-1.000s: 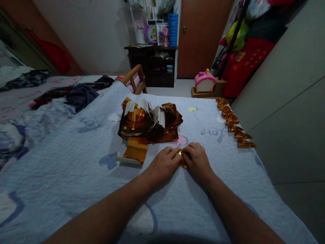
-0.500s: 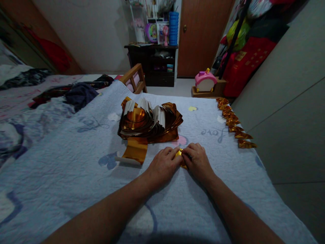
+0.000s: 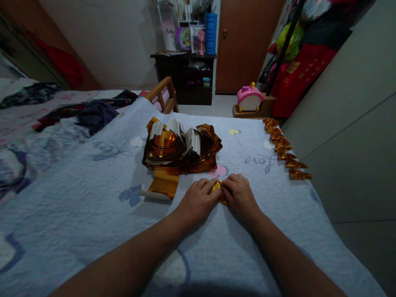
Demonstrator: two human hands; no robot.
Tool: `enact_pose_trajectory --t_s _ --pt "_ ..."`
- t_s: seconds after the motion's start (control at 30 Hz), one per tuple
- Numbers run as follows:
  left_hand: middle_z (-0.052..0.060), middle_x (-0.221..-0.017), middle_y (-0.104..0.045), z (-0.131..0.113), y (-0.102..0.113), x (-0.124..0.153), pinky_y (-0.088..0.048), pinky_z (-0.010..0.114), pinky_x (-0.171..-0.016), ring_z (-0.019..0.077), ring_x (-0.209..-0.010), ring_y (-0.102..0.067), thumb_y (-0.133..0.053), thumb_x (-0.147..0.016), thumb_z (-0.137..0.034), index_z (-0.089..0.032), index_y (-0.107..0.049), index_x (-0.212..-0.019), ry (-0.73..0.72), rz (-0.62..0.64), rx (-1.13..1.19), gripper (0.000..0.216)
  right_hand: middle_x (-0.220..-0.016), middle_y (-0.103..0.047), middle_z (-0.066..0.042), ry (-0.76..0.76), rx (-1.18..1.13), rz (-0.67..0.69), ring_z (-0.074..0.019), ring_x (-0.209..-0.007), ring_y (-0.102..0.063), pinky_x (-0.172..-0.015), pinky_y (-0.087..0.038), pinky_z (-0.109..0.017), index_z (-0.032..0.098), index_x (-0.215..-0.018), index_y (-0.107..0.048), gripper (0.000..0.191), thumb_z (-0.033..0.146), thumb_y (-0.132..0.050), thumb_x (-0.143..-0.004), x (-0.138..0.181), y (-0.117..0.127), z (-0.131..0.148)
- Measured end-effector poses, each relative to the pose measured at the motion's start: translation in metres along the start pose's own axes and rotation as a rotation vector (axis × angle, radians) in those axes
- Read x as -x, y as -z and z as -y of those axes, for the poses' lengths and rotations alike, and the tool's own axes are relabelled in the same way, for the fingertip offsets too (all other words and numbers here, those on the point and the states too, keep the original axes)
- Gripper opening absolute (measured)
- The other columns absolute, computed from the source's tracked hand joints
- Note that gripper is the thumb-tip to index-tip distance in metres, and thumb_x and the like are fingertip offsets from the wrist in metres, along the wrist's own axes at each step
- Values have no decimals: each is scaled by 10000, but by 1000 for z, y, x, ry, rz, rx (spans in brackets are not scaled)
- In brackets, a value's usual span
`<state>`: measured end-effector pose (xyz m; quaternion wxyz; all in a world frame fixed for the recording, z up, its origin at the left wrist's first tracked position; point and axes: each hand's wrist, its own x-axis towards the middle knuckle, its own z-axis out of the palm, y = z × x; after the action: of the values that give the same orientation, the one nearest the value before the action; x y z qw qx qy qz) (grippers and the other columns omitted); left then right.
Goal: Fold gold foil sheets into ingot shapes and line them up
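the grip is narrow on both sides: in the head view, my left hand (image 3: 198,200) has thumb and fingers closed on the left part of a small gold foil piece (image 3: 217,186), and my right hand (image 3: 241,194) pinches its right side, so much of it is hidden. the piece lies on the blue cloth (image 3: 93,214), nearer me than the stack of foil sheets (image 3: 208,148) and right of its middle. i judge it light and thin, stiff enough to keep a crease but easily crushed or torn; the shiny face may slip under the skin, and the soft cloth should give poor backing. i'd take hold at the edges, thumb against fingertips, pressing lightly between. a curled loose sheet (image 3: 163,182) sits at the stack's near edge; well apart on the right, a row of folded gold pieces (image 3: 282,147) follows the cloth's border.
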<state>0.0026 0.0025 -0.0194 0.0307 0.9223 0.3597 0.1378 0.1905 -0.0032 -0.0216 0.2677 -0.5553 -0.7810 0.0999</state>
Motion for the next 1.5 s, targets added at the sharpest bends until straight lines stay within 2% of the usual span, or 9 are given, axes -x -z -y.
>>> enact_pose_trajectory --t_s 0.27,0.73,1.17,1.33,1.5 --pt "56 -1423 -593 2 -1 0 -506 408 -876 250 -1110 -546 -579 -985 -232 -237 -594 -1220 -33 -10 1 235 -883 -638 -55 5 3 -2 -228 -881 -516 -797 -352 -361 206 -889 -727 151 145 -595 -931 -1 1 1" --pt "37 -1420 -599 1 4 -2 -510 403 -845 247 -1088 -550 -568 -994 -237 -231 -601 -1205 -38 21 -9 213 -894 -647 -54 3 -5 14 -229 -887 -518 -796 -345 -357 204 -892 -730 150 127 -605 -923 -1 3 1" --pt "32 -1437 -579 2 2 -1 -523 406 -871 246 -1110 -543 -586 -985 -238 -230 -596 -1241 -46 30 -31 256 -892 -641 -57 23 -25 9 -232 -887 -510 -785 -339 -364 204 -888 -723 169 115 -581 -918 -1 3 0" --pt "38 -1417 -595 1 6 -3 -527 401 -864 245 -1100 -552 -546 -1006 -261 -221 -586 -1257 -48 44 -32 257 -893 -643 -61 10 -59 15 -235 -888 -519 -802 -350 -369 201 -870 -683 173 86 -554 -860 0 3 -1" --pt "53 -1430 -585 0 10 -4 -525 400 -885 249 -1118 -550 -518 -1017 -252 -219 -542 -1332 -55 59 -31 318 -926 -677 -79 -24 -97 -37 -246 -888 -548 -829 -370 -382 170 -994 -639 286 64 -517 -758 3 3 -3"
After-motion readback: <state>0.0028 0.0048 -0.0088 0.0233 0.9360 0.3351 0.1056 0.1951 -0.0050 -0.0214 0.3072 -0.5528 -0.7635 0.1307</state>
